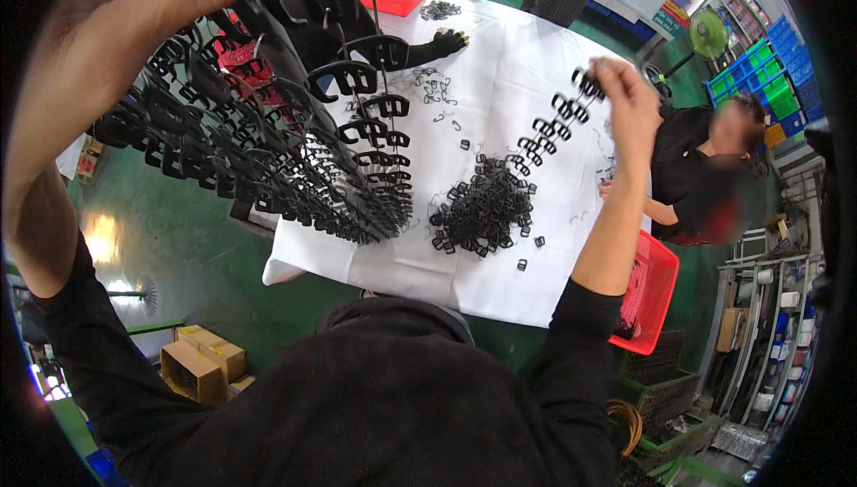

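Hands high and apart, right at black strand

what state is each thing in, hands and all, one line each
left hand: raised, partly out of frame
right hand: closed on the buckle string
buckle string: held up at a slant
buckle pile: loose, heaped on the tablecloth
hanging black parts: strung in rows
tablecloth: spread over the table
red crate: open-topped
cardboard box: open
green fan: can't tell if spinning

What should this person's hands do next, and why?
Probably bring the strip left to the hanging rows: the right hand pinches its upper end, and the left hand is raised near those rows of similar black pieces.
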Tool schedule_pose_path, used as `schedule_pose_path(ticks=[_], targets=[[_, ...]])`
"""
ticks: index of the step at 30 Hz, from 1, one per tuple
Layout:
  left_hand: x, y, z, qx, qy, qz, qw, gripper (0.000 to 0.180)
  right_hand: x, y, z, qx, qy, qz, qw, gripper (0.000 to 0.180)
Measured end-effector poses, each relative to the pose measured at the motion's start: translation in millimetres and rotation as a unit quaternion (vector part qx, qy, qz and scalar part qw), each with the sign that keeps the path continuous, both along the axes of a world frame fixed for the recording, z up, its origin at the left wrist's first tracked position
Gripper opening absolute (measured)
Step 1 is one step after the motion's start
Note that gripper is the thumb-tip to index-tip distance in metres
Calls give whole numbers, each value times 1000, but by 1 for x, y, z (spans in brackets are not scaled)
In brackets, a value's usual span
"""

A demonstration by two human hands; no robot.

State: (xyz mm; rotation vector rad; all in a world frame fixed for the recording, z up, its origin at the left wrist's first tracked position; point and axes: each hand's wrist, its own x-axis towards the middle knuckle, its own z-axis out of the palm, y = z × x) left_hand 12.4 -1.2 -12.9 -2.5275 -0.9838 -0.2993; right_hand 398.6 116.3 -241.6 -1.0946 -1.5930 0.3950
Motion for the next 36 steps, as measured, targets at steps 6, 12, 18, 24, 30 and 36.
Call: schedule_pose_path(ticks=[6,12,18,24,30,36], targets=[[-4,-1,15,2,26,5,1000,61,23,-5,-139,-202,-309,-86,925,18],[-7,2,12,16,-18,-69,997,61,-52,-10,-35,-102,-97,30,990,28],[-7,5,0,-30,-115,-147,982,54,-150,-60,121,31,102,277,955,21],[-3,-1,-1,-66,-132,-116,982,53,-179,-69,161,-62,95,341,933,18],[2,2,-2,-35,-130,-154,979,49,-177,-74,152,25,143,301,943,11],[1,5,-3,-23,-134,-137,981,53,-154,-68,137,36,166,249,954,14]])
